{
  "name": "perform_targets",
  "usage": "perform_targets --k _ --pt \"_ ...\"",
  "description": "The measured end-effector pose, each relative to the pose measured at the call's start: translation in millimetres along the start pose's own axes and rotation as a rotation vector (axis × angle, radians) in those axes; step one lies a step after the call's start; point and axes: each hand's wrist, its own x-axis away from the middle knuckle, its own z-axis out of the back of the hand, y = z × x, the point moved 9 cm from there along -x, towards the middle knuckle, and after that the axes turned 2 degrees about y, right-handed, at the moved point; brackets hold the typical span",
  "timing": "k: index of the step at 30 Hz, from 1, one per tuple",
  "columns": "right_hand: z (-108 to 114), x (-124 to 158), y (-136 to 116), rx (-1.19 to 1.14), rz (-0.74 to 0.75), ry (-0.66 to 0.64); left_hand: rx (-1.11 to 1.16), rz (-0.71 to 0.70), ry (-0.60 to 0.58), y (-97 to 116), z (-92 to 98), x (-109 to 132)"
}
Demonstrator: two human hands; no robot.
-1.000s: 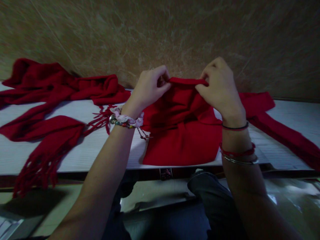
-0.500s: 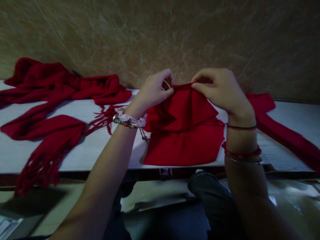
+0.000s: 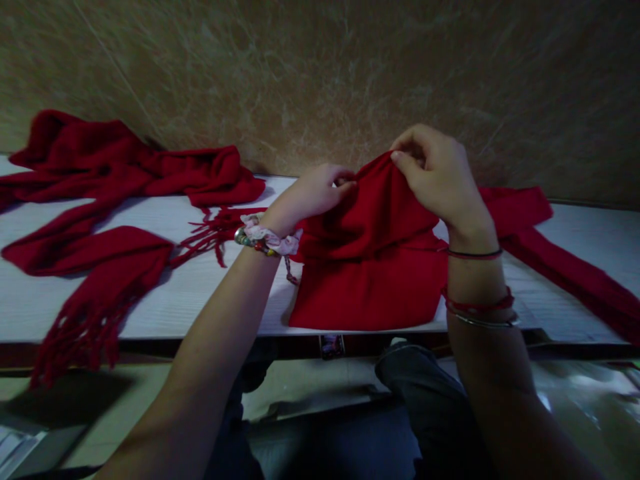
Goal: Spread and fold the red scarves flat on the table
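Note:
A red scarf (image 3: 370,287) lies partly folded in the middle of the white table, its near part flat and its upper layer lifted. My right hand (image 3: 437,173) pinches the raised far edge between thumb and fingers, pulling the cloth up into a peak. Lower and to the left, my left hand (image 3: 320,193) is closed on the same edge, thumb against fingers. Creases run across the lifted layer between both hands. Part of the scarf is hidden behind my left wrist.
To the left, more red fringed cloth (image 3: 125,167) lies crumpled, its tassels hanging over the front edge. A long red strip (image 3: 570,273) stretches across the right of the white table (image 3: 215,300). The brown marbled wall (image 3: 310,80) rises behind.
My right hand has risen slightly, drawing its part of the scarf's edge up. My left hand has dropped a little, so the edge now slants instead of running level.

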Motion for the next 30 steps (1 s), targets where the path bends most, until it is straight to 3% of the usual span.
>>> perform_targets --k 5,8,11,15,21,27,30 --pt "1 1 1 0.04 -0.023 -0.017 0.182 -0.04 -0.069 8 -1.4 3" --pt "11 1 0 0.041 -0.046 0.073 0.226 -0.028 -0.091 8 -3.2 5" --pt "25 2 -7 0.027 -0.01 0.18 0.214 -0.014 -0.024 3 1.8 4" --pt "24 4 -12 -0.01 0.031 0.07 0.142 -0.032 0.084 -3 15.2 3" --pt "29 5 9 0.024 -0.069 0.038 0.111 -0.107 0.001 4 16.7 6" --pt "16 4 25 0.057 -0.104 -0.015 0.097 -0.166 -0.164 14 -3.7 7" --pt "14 4 21 0.046 -0.084 -0.024 0.03 -0.148 -0.074 11 1.4 4"
